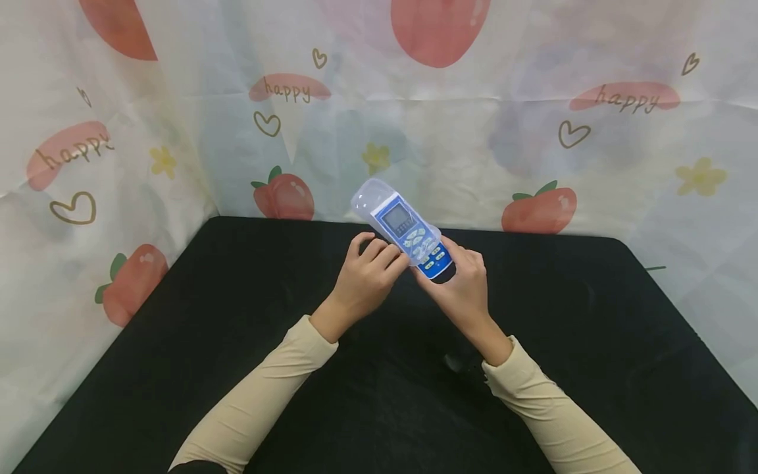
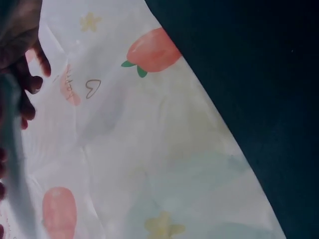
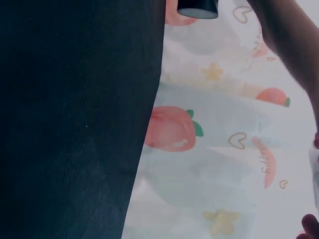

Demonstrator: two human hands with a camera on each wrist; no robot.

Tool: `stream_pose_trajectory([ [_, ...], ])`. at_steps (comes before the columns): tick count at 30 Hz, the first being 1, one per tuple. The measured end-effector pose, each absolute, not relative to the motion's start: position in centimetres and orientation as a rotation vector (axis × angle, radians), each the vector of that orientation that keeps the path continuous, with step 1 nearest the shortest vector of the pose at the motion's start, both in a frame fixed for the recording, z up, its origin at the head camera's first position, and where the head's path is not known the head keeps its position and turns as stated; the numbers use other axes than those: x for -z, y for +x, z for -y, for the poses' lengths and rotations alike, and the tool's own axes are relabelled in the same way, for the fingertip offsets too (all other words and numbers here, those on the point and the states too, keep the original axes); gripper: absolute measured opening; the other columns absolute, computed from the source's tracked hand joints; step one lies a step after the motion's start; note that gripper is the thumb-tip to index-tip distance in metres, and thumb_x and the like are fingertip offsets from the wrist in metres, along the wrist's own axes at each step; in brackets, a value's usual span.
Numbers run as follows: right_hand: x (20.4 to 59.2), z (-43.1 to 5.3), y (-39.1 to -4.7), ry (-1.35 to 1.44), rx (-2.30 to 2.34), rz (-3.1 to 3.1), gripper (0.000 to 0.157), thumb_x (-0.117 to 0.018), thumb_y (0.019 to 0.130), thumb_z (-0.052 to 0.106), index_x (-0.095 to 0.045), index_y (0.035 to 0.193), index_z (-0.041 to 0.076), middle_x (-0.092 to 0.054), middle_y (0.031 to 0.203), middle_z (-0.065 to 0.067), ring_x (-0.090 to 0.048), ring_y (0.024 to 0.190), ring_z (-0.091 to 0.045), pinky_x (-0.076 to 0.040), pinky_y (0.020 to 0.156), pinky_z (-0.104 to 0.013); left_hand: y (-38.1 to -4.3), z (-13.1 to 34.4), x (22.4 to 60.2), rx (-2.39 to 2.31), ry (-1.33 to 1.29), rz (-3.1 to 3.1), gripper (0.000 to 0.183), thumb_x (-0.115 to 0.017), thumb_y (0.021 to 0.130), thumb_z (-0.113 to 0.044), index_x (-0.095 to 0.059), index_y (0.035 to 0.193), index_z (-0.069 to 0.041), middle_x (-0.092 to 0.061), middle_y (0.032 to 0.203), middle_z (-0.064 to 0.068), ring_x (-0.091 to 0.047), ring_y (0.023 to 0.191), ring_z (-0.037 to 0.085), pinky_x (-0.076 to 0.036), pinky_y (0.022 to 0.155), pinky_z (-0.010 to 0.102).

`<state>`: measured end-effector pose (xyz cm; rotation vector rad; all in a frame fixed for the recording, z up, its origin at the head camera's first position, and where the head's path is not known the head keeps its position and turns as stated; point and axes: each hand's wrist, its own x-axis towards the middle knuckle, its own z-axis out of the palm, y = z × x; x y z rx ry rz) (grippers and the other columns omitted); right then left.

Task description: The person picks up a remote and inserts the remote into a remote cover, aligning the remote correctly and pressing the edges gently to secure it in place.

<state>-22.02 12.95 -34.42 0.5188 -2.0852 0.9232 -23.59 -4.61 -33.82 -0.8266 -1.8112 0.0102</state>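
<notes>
A blue-faced remote control (image 1: 435, 261) with a grey screen and pale buttons is held up at a tilt over the table in the head view. A translucent protective cover (image 1: 368, 196) encloses its upper part, while the lower end with several buttons sticks out. My right hand (image 1: 464, 280) grips that bare lower end between thumb and fingers. On the other side, my left hand (image 1: 368, 273) has its fingers curled at the cover's lower edge, pinching it. At the left wrist view's left border, the pale cover (image 2: 19, 169) shows blurred beside fingers.
Below the hands spreads a black table (image 1: 379, 395). Behind and beside it hangs a pale curtain (image 1: 414, 131) printed with strawberries, hearts and lettering. A black cylindrical object (image 3: 198, 9) enters at the top of the right wrist view.
</notes>
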Motion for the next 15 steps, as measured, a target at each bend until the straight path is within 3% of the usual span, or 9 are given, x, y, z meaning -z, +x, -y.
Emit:
stream_pose_trajectory([
  [4,34.4,-13.2,-22.3,0.594,-0.783,2.053,0.061,-0.086,0.061,0.012,-0.06,0.112,-0.01,-0.069,0.092,-0.023,-0.064,0.079,-0.035,-0.041,0.082,-0.05,-23.0,4.4,33.3,0.047,-0.8,1.872,0.026,-0.067,0.081,-0.038,-0.063,0.085,-0.012,-0.063,0.082,0.002,-0.055,0.082,0.019,-0.041,0.09,0.041],
  [8,34.5,-13.3,-22.5,0.701,-0.616,1.975,0.065,-0.087,0.06,0.018,-0.06,0.113,-0.007,-0.07,0.087,-0.021,-0.063,0.077,-0.033,-0.041,0.082,-0.052,-22.4,3.5,32.2,0.099,-0.713,1.905,0.038,-0.065,0.081,-0.047,-0.063,0.092,-0.011,-0.064,0.087,0.004,-0.056,0.086,0.021,-0.042,0.088,0.041],
  [11,34.7,-13.3,-22.6,0.747,-0.554,1.928,0.058,-0.081,0.072,0.029,-0.06,0.113,-0.006,-0.069,0.087,-0.021,-0.063,0.076,-0.033,-0.041,0.083,-0.052,-22.2,2.7,31.4,0.132,-0.645,1.925,0.035,-0.063,0.084,-0.044,-0.066,0.099,-0.012,-0.066,0.093,0.003,-0.057,0.09,0.02,-0.041,0.09,0.041],
  [15,35.0,-13.4,-22.5,0.756,-0.548,1.887,0.06,-0.061,0.085,0.046,-0.06,0.114,-0.006,-0.069,0.089,-0.022,-0.063,0.076,-0.033,-0.042,0.082,-0.052,-22.2,2.0,31.1,0.184,-0.637,1.894,0.018,-0.065,0.085,-0.029,-0.072,0.093,-0.014,-0.069,0.089,0.0,-0.057,0.086,0.018,-0.042,0.09,0.04],
])
